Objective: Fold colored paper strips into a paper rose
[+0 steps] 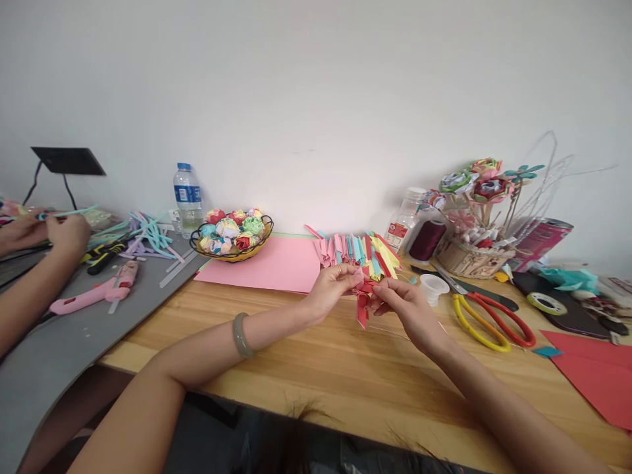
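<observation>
Left hand (328, 293) and right hand (409, 311) both pinch the red paper (363, 311) just right of frame center, over the table (306, 362); thin folds, so uneven pulling could tear it, and the loose thread (390, 332) just below could snag if tugged.

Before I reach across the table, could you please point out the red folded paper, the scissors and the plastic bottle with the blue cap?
Red folded paper (362, 312): head view, on its lower hanging part.
Scissors (463, 294): head view, where blades meet handles.
Plastic bottle (187, 195): head view, on its label.
</observation>
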Available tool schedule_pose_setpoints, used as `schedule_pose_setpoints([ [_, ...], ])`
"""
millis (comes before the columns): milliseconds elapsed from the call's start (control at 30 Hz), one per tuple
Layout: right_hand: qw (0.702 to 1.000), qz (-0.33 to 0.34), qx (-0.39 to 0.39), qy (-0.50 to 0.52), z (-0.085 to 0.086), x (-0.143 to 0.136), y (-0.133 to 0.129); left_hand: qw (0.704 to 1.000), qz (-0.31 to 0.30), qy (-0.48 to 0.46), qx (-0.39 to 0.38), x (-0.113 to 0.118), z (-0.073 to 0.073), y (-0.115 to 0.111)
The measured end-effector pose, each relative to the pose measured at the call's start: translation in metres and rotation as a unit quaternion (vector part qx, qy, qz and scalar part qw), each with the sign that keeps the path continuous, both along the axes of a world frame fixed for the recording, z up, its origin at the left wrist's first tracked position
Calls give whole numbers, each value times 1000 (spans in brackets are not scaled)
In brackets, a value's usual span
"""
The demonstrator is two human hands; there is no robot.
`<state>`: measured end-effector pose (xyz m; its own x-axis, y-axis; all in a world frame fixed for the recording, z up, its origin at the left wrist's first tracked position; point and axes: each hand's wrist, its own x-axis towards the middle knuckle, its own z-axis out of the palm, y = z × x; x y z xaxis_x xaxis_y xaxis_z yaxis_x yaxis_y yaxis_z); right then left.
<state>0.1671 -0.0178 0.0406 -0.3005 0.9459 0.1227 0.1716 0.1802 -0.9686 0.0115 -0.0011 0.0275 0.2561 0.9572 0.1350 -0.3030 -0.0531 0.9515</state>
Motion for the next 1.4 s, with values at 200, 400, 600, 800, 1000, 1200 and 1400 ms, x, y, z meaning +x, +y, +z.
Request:
schedule_pose_setpoints([
  [200,999,8,15,27,-1,1,-3,1000,-22,1,1,-3,5,-1],
  [400,999,-13,37,25,-1,-1,-5,1000,8,-2,14,0,7,-5],
  [600,996,-22,83,6,-4,-1,-6,993,90,32,71,3,4,-8],
  [800,984,-14,176,-10,-9,-1,-11,966,164,91,181,4,5,-13],
  [1000,952,-32,297,-63,-7,5,-14,900,235,111,351,-2,5,-17],
  [1200,848,-101,497,-151,4,-4,-19,827,220,168,490,-4,0,-20],
  [1400,848,-69,493,-181,3,-9,-15,820,212,171,503,-1,-4,-20],
])
